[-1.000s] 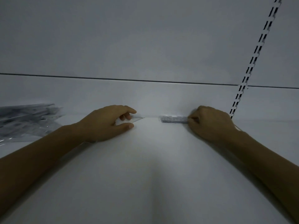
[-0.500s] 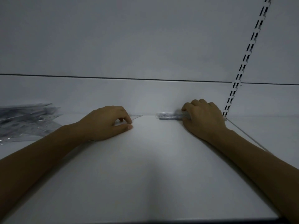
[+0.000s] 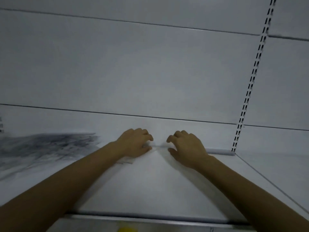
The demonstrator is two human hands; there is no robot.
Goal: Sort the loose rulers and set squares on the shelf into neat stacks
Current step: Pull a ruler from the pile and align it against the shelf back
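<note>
Hands: left hand [image 3: 134, 143] curled on the set square [image 3: 125, 161]; right hand [image 3: 188, 148] curled just beside, grip unclear.
Shelf [image 3: 150, 190]: white.
Ruler pile [image 3: 46, 148]: grey blur, 9 o'clock.
Ruler [image 3: 219, 151]: back edge, 2 o'clock.
Set square: clear, flat, 12 o'clock.

Dim, flat grey light, brightest on the shelf [image 3: 150, 190] near the back wall [image 3: 150, 72]. Motion blur smears the pile of rulers [image 3: 41, 148] at left into streaks. Wide-angle distortion bows the wall's seams. Shadows are soft.
</note>
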